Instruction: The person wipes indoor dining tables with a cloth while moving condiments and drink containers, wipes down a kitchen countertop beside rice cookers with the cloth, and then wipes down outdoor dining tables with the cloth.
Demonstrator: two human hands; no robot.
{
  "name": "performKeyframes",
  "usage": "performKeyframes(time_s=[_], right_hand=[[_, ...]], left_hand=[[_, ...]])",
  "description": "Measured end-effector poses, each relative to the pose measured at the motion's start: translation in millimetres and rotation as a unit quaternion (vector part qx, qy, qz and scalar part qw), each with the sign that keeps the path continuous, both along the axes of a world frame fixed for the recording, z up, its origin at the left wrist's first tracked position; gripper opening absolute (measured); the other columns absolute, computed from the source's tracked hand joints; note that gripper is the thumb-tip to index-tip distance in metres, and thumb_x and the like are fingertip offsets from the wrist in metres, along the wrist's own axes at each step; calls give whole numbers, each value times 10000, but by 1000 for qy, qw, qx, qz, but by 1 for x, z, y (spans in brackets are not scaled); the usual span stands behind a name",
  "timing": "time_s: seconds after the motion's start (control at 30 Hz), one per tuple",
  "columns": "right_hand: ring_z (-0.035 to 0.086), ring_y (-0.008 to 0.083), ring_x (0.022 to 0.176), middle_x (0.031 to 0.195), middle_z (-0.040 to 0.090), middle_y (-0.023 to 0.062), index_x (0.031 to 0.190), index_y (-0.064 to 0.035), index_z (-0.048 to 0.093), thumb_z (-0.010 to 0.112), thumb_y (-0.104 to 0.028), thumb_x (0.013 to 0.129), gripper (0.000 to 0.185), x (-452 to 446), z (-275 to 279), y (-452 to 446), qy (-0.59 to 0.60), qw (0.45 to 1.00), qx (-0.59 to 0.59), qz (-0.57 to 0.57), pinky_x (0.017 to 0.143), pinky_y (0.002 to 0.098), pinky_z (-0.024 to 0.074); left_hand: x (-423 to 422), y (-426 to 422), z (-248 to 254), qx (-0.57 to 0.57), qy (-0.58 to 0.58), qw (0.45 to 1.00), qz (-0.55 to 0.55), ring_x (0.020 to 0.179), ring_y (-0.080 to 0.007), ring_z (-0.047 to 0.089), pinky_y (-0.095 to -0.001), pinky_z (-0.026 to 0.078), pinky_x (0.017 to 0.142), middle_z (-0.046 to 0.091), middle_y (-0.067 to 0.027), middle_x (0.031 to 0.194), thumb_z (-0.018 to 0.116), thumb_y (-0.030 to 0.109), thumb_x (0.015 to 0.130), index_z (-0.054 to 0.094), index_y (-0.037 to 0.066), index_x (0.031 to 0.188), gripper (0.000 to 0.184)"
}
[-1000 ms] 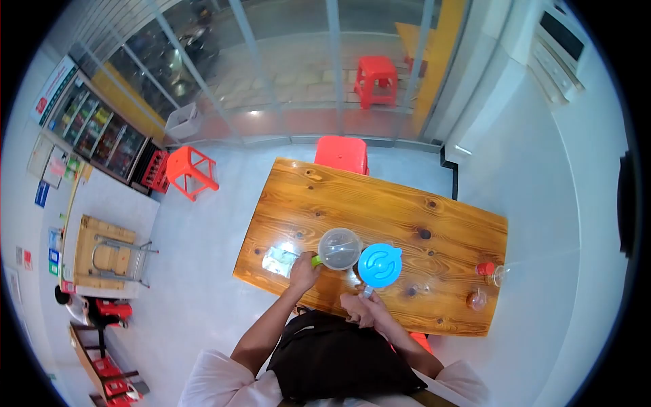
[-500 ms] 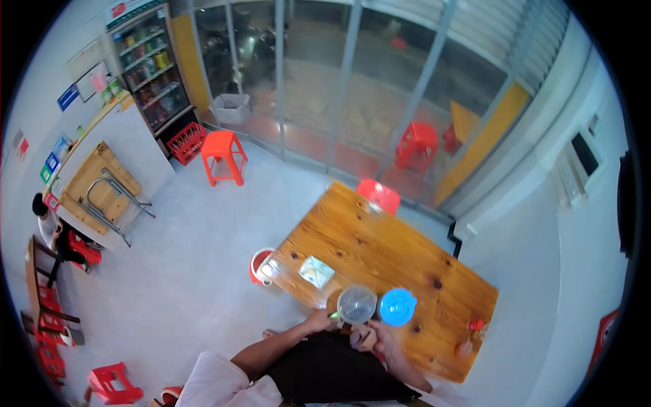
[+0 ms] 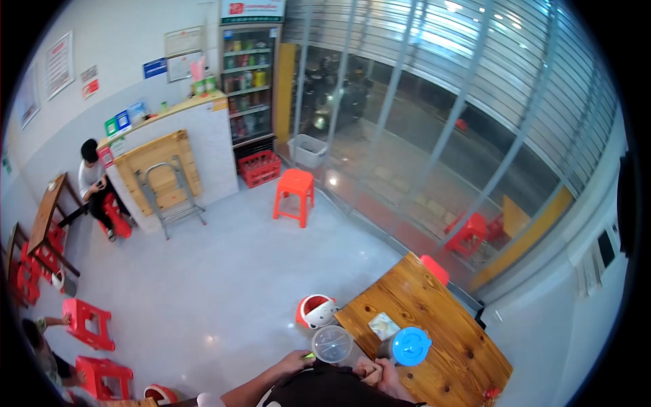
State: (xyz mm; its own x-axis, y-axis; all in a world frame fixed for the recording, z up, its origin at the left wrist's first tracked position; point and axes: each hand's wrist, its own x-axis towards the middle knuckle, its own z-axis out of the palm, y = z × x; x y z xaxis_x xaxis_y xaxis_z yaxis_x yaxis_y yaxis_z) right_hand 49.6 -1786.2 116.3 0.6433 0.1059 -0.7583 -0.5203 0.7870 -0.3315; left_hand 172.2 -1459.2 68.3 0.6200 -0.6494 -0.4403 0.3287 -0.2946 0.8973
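Note:
My left hand [image 3: 295, 361] is closed around the green handle of a clear, round plastic jug [image 3: 332, 344], in the lower middle of the view. The jug appears over the floor just left of the table's edge. At the table's near edge is my right hand [image 3: 386, 378], closed on a crumpled brownish-pink cloth [image 3: 368, 371]; how the fingers lie on it is partly hidden. Just beyond the right hand, a container with a blue lid [image 3: 411, 346] stands on the wooden table [image 3: 451, 339]. A light patterned packet [image 3: 384, 326] lies behind it.
A red and white bin [image 3: 317, 311] stands on the floor by the table corner. An orange stool [image 3: 294, 197] is further off, near a drinks fridge [image 3: 247, 88]. One person [image 3: 95, 178] sits by the counter; another is at the lower left beside red stools [image 3: 90, 324].
The view has swung left and upward. My left hand and the clear jug have moved left, away from the blue-lidded container. My right hand stays near the table edge with the cloth.

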Motion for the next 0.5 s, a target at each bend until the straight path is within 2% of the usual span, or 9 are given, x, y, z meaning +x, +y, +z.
performKeyframes(time_s=[0.1,0.17,0.2,0.23,0.27,0.3,0.37,0.4,0.5], right_hand=[[685,377,910,1040,676,238,1175,84,561,466,-224,944,397,61,56,52,2,998,-25,49,873,494,573],[695,350,871,988,664,179,1026,22,572,541,-154,915,210,100,101,95,-4,993,-91,76,797,490,600],[693,367,856,985,664,189,1048,34,574,549,-156,910,237,116,56,91,-12,992,-96,80,775,497,606],[691,384,841,982,664,200,1071,46,576,557,-158,905,264,145,60,119,-20,990,-97,98,753,505,612],[688,347,828,937,661,175,1022,14,588,580,-146,885,211,164,72,138,-7,988,-60,144,725,493,606],[691,332,836,940,663,167,1045,15,589,562,-153,888,231,188,47,153,8,980,-64,187,711,482,600],[690,337,827,948,665,172,1062,33,595,530,-164,898,264,239,4,184,-35,946,-23,320,703,476,597],[693,343,832,963,672,179,1061,61,603,507,-171,906,296,259,11,212,-34,938,21,345,701,478,596],[693,329,852,980,681,175,1052,67,615,516,-158,899,290,320,22,286,-9,884,33,467,697,479,592]], left_hand=[[-2,56,21,64,-1,993,103,810,-130,597,-321,501,766,678,-29,909,630,315,1001,672,3,1196,370],[-8,87,6,48,-3,981,186,804,-129,595,-322,506,736,680,-29,896,627,330,1002,682,34,1170,345],[-11,99,-3,60,-10,973,224,812,-127,598,-315,510,725,684,-26,901,620,335,1005,689,46,1135,325],[-17,114,0,76,-15,959,273,820,-125,601,-308,514,713,689,-22,907,612,340,1009,696,57,1099,309],[-25,126,2,63,-21,939,339,819,-121,594,-305,510,703,682,-13,889,614,335,1008,698,58,1067,295],[-28,142,-1,79,13,932,352,814,-118,578,-301,502,713,673,-13,889,620,339,1007,695,58,1072,299],[-33,165,17,15,18,891,453,802,-121,561,-300,495,728,668,-23,894,625,347,1004,686,56,1099,312],[-35,179,21,20,38,867,496,805,-122,563,-301,494,733,668,-26,900,627,353,1001,684,56,1111,321],[-25,212,26,42,72,805,587,780,-123,557,-305,487,719,662,-28,890,627,365,996,675,47,1144,354]])
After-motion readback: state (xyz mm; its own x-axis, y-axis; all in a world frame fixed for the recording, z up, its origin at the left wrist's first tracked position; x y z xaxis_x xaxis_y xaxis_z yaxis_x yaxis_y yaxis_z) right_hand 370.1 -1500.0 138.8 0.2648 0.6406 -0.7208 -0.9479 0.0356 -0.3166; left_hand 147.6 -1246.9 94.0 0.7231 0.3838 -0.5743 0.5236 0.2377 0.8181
